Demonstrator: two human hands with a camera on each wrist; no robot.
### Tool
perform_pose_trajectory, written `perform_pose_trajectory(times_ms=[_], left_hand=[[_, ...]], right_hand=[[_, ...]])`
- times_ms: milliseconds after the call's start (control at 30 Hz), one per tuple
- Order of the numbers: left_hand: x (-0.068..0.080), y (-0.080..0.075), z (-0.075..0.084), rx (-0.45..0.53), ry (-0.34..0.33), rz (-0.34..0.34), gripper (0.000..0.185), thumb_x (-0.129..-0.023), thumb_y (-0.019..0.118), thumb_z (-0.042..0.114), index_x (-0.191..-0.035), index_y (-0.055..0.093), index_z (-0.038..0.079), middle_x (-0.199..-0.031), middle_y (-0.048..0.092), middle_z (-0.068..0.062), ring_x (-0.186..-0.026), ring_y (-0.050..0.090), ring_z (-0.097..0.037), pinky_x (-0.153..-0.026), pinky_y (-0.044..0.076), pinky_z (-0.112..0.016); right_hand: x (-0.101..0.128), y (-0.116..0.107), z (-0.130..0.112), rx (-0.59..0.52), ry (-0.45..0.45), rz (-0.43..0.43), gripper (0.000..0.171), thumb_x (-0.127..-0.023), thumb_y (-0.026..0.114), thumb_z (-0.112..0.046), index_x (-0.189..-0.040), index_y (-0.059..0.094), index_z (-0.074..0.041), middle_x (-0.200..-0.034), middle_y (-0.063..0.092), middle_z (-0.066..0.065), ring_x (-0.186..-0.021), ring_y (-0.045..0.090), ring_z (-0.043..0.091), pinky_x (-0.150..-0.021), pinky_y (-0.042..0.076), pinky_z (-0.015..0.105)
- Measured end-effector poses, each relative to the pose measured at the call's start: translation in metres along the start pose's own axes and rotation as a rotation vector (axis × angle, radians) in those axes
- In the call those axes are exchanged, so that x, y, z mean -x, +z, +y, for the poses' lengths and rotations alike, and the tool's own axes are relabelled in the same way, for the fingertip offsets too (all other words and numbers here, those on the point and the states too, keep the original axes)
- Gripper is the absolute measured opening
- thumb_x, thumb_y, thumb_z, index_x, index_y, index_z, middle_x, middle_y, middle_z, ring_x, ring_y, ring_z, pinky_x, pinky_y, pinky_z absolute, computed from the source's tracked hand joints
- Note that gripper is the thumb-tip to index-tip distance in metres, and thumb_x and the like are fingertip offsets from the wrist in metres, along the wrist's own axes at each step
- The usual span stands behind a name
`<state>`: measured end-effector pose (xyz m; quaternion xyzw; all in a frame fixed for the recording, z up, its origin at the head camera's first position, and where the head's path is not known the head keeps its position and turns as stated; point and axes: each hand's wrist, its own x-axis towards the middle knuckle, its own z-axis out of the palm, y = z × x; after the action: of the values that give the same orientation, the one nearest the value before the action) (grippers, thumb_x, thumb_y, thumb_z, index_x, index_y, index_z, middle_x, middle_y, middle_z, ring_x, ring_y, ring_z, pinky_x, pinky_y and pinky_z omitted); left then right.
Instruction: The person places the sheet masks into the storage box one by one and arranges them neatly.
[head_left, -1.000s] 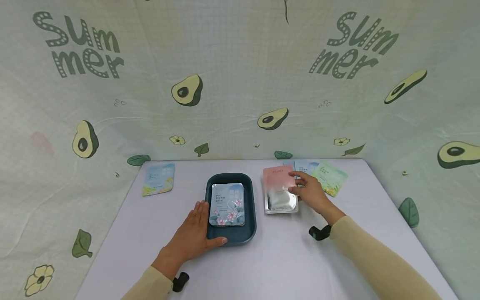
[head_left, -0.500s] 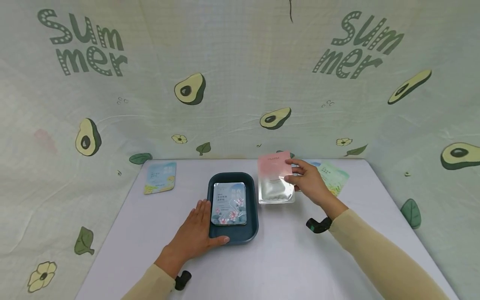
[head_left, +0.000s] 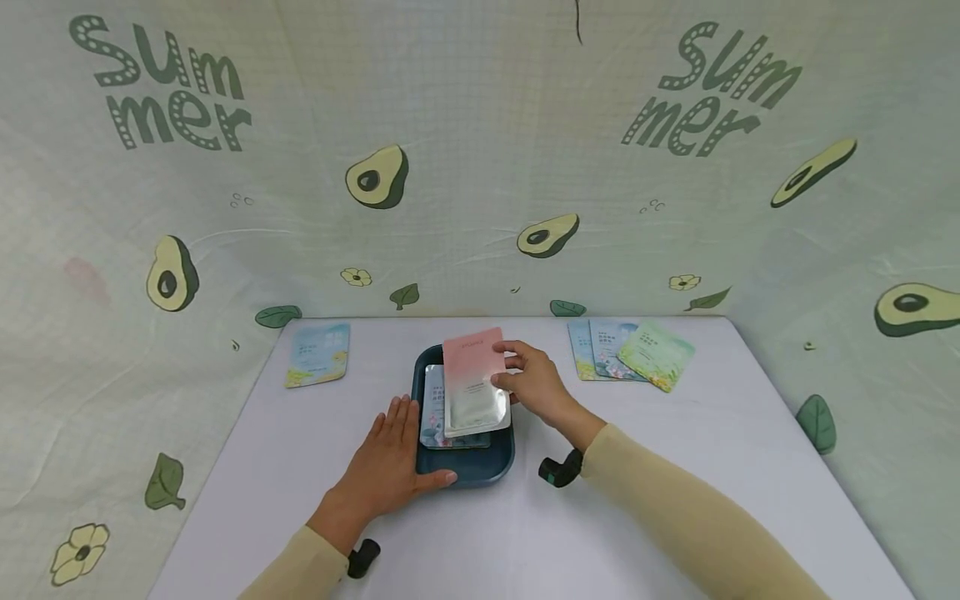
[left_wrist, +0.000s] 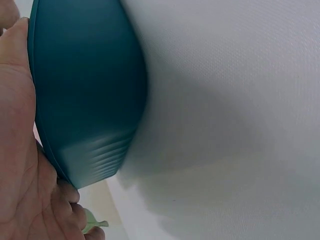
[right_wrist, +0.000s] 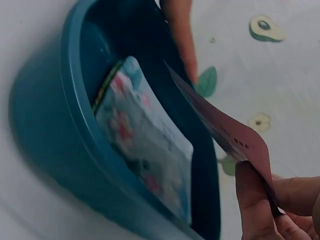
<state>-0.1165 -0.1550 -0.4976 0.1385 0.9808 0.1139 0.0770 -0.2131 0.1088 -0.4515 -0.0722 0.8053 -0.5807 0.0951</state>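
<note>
A pink and silver sachet [head_left: 475, 379] is pinched at its right edge by my right hand [head_left: 536, 383], tilted above the dark blue tray [head_left: 480, 473]. In the right wrist view the thumb and fingers grip the sachet [right_wrist: 235, 135], and a floral blue sachet [right_wrist: 140, 130] lies inside the tray. From the head view, that floral sachet [head_left: 432, 408] is partly covered by the pink one. My left hand [head_left: 382, 467] rests against the tray's left rim, fingers straight and thumb spread along the near edge. The left wrist view shows the palm beside the tray's outer wall [left_wrist: 90, 85].
A blue and yellow sachet [head_left: 318, 356] lies at the table's back left. Toward the back right, a green sachet [head_left: 657, 356] overlaps blue ones [head_left: 607, 346]. A printed cloth [head_left: 465, 108] hangs behind the white table [head_left: 495, 550].
My right hand has lifted the pink sachet off the table at the right and carried it left over the tray, uncovering the blue sachets behind. The left hand has stayed at the tray.
</note>
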Motion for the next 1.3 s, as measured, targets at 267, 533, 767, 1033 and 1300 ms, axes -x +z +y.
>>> perform_pose_trajectory(times_ms=[267,533,767,1033,1300], left_hand=[[0.001,-0.003,0.0,-0.01,0.016,0.01,0.13,-0.086,0.055,0.088,-0.165,0.019,-0.008,-0.174,0.017,-0.027,-0.163,0.012,-0.043,-0.13,0.02,-0.061],[0.002,-0.001,-0.001,-0.008,0.028,0.025,0.129,-0.087,0.053,0.088,-0.165,0.019,-0.008,-0.173,0.018,-0.027,-0.163,0.013,-0.044,-0.129,0.021,-0.062],[0.002,0.0,0.0,-0.002,0.027,0.026,0.128,-0.087,0.055,0.088,-0.164,0.02,-0.008,-0.173,0.02,-0.027,-0.162,0.015,-0.044,-0.129,0.023,-0.062],[0.001,0.002,0.002,-0.012,0.028,0.025,0.128,-0.088,0.053,0.088,-0.164,0.019,-0.009,-0.172,0.019,-0.028,-0.162,0.013,-0.044,-0.129,0.022,-0.061],[0.002,0.004,-0.001,0.009,0.02,0.023,0.128,-0.088,0.053,0.088,-0.166,0.016,-0.007,-0.174,0.017,-0.026,-0.163,0.011,-0.043,-0.13,0.019,-0.06]], right_hand=[[-0.004,0.034,0.008,0.063,-0.011,-0.009,0.048,-0.097,0.074,-0.005,-0.143,0.062,-0.011,-0.12,0.075,0.015,-0.08,0.07,0.016,-0.063,0.062,0.033],[-0.004,0.042,0.006,0.334,-0.07,-0.079,0.049,-0.1,0.069,-0.011,-0.148,0.058,-0.008,-0.135,0.07,0.02,-0.107,0.075,0.03,-0.08,0.065,0.04],[-0.003,0.043,0.006,0.715,-0.241,-0.093,0.051,-0.097,0.076,-0.012,-0.145,0.06,-0.001,-0.092,0.079,0.012,-0.078,0.075,0.022,-0.079,0.065,0.041],[0.0,0.03,0.007,0.768,-0.339,0.09,0.04,-0.103,0.071,-0.023,-0.135,0.067,0.0,-0.116,0.078,0.02,-0.099,0.077,0.033,-0.089,0.063,0.048],[0.005,-0.041,0.05,0.855,-0.37,0.206,0.051,-0.105,0.067,-0.03,-0.144,0.059,0.003,-0.146,0.062,0.023,-0.14,0.054,0.04,-0.119,0.043,0.054]])
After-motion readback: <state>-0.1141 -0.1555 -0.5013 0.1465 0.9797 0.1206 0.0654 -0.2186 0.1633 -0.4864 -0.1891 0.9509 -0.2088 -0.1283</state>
